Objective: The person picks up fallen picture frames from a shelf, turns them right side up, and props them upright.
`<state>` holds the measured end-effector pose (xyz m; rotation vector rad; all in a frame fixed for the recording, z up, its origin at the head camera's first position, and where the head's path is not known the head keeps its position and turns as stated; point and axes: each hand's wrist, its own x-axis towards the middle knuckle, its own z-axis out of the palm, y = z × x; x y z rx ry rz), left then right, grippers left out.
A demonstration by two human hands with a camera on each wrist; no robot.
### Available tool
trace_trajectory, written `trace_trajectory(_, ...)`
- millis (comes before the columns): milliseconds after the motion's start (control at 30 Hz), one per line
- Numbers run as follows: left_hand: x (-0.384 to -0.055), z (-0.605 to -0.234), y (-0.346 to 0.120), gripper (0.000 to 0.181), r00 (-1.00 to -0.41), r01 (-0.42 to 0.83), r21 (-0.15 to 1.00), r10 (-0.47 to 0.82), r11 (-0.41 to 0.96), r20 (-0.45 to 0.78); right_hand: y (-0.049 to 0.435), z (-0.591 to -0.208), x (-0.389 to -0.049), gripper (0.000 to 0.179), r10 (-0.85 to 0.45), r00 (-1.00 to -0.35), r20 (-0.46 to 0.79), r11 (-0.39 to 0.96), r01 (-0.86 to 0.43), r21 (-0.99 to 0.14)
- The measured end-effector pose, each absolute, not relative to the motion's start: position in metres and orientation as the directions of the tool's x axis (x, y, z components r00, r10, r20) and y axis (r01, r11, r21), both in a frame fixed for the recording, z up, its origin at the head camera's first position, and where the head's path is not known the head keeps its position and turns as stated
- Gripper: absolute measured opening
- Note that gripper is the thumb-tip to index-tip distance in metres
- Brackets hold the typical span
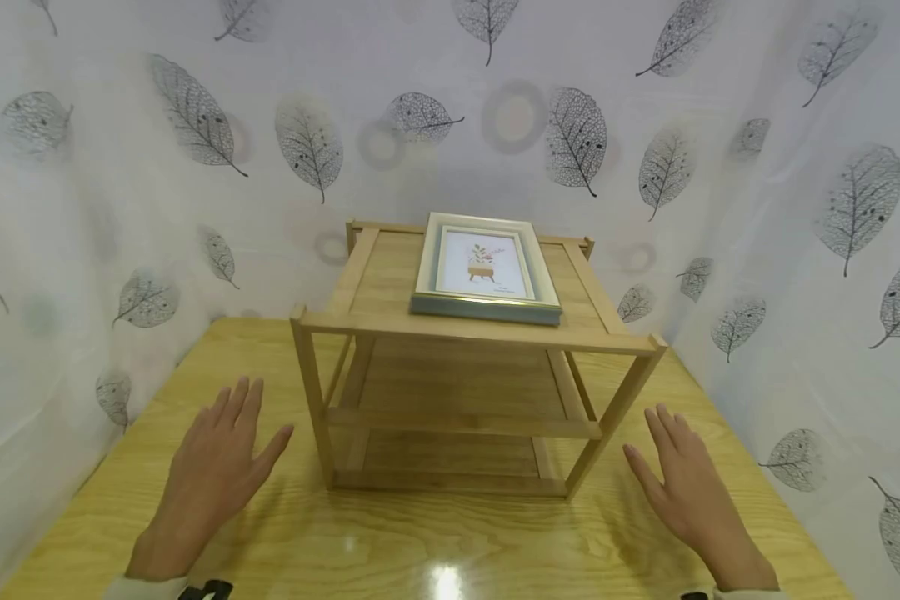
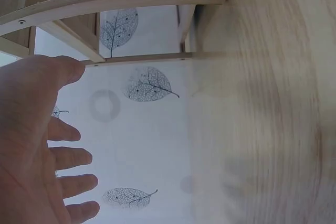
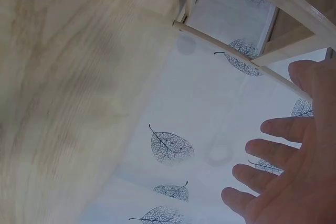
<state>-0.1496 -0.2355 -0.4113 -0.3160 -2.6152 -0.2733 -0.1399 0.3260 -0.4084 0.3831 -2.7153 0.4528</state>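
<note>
A light wooden rack (image 1: 465,422) with stacked shelves stands in the middle of the table. On its top shelf lies a picture frame (image 1: 487,268) with a pale border, showing a plant in a pot on legs. My left hand (image 1: 213,467) hovers to the left of the rack, fingers straight and thumb spread, holding nothing. To the right of the rack is my right hand (image 1: 686,492), likewise with straight fingers and nothing in it. Both wrist views show the palms bare, near the rack's legs and apart from them.
The glossy wood-grain table (image 1: 390,542) extends around the rack. Behind it and at both sides hangs a white curtain (image 1: 450,175) printed with grey leaves. A bright light reflection lies near the table's front.
</note>
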Motion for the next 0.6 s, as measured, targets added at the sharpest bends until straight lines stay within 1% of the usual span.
trace_trajectory(200, -0.149, -0.405, -0.238, 0.075, -0.87, 0.264, 0.131, 0.177, 0.956, 0.46, 0.326, -0.404, -0.14, 0.065, -0.198, -0.902, 0.384, 0.911, -0.314, -0.267)
trace_trajectory(333, -0.151, -0.399, -0.24, 0.072, -0.848, 0.281, 0.129, 0.183, 0.951, 0.497, 0.327, -0.397, -0.141, 0.064, -0.198, -0.895, 0.4, 0.906, -0.323, -0.275)
trace_trajectory(433, -0.153, -0.392, -0.241, 0.066, -0.813, 0.301, 0.142, 0.176, 0.943, 0.555, 0.327, -0.39, -0.142, 0.063, -0.188, -0.895, 0.404, 0.902, -0.32, -0.289)
trace_trajectory(500, -0.154, -0.384, -0.241, 0.06, -0.806, 0.304, 0.182, 0.151, 0.935, 0.572, 0.328, -0.385, -0.144, 0.061, -0.183, -0.891, 0.415, 0.898, -0.323, -0.298)
trace_trajectory(600, -0.155, -0.368, -0.242, 0.056, -0.836, 0.285, 0.29, 0.089, 0.914, 0.541, 0.329, -0.377, -0.146, 0.056, -0.19, -0.86, 0.473, 0.889, -0.356, -0.29)
